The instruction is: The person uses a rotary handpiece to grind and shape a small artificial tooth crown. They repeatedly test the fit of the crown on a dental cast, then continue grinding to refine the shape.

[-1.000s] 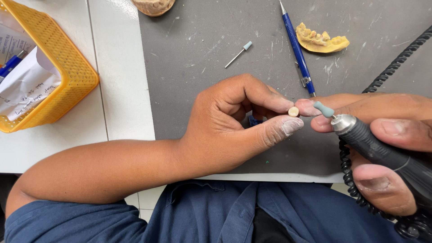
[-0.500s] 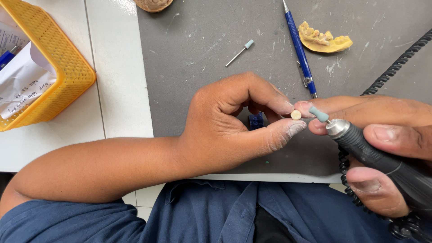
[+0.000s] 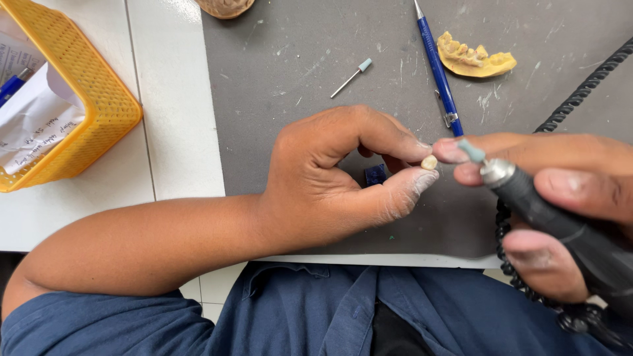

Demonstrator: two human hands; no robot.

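Over grey mat point(image 3: 297, 99), left hand point(image 3: 330, 178) pinches tooth point(image 3: 429, 162).

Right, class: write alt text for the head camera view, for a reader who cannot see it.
A left hand pinches a small cream tooth-shaped piece while the right hand holds a black rotary handpiece, its pale tip close to the piece. On the grey mat lie a blue pen, a spare bur and a yellow dental cast.
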